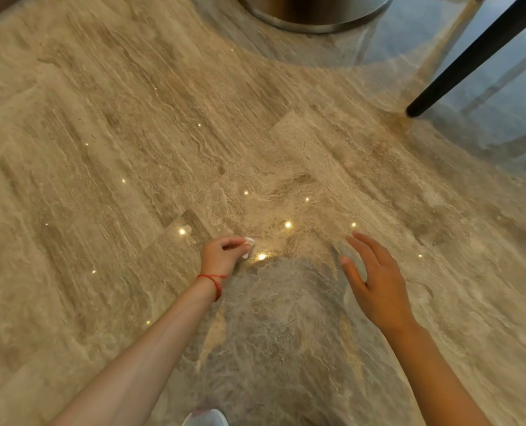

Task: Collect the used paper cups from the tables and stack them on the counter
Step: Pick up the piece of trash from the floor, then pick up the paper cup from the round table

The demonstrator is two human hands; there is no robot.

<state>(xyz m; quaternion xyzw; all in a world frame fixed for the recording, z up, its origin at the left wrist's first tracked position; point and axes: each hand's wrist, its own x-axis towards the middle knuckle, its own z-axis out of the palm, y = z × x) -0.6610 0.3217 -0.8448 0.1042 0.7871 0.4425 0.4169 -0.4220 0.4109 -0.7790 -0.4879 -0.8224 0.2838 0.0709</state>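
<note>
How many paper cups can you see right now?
0 clearly. The left hand pinches a small white thing, too hidden to tell what it is. The right hand is open above the floor and holds nothing.

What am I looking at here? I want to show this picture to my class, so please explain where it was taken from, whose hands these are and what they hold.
There is no machine here. One camera worn on a person's head looks down at a polished stone floor. The left hand, with a red string at its wrist, pinches a small white thing; it is too small to name. The right hand is open and holds nothing. At the top are a round metal base and a dark furniture leg; a shoe tip shows below. No paper cups are in view.
</note>
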